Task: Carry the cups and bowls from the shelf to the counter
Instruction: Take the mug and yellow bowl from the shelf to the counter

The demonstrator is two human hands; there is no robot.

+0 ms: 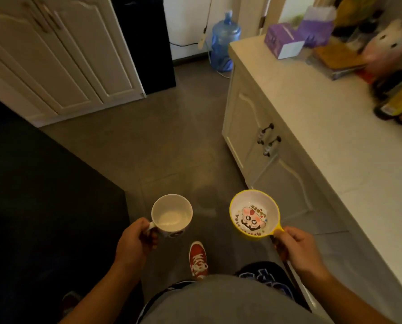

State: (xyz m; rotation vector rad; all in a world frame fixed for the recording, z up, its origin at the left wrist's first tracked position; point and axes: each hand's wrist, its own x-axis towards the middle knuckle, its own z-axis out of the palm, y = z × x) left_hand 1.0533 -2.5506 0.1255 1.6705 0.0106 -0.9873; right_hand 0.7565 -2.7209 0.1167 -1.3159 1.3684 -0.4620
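Observation:
My left hand (134, 242) grips the handle of a white mug (171, 213), held upright over the grey floor; the mug looks empty inside. My right hand (296, 249) holds a yellow-rimmed bowl (253, 213) by its small yellow handle; a cartoon face is printed on its white inside. Both vessels hang at waist height in front of me. The white counter (335, 141) runs along my right side, its front edge a short way right of the bowl.
The counter's far end carries purple tissue boxes (286, 40), books and a plush toy (387, 45). A blue water jug (223, 40) stands on the floor ahead. White cabinet doors (54, 61) are at the upper left, a dark surface (43, 206) at my left.

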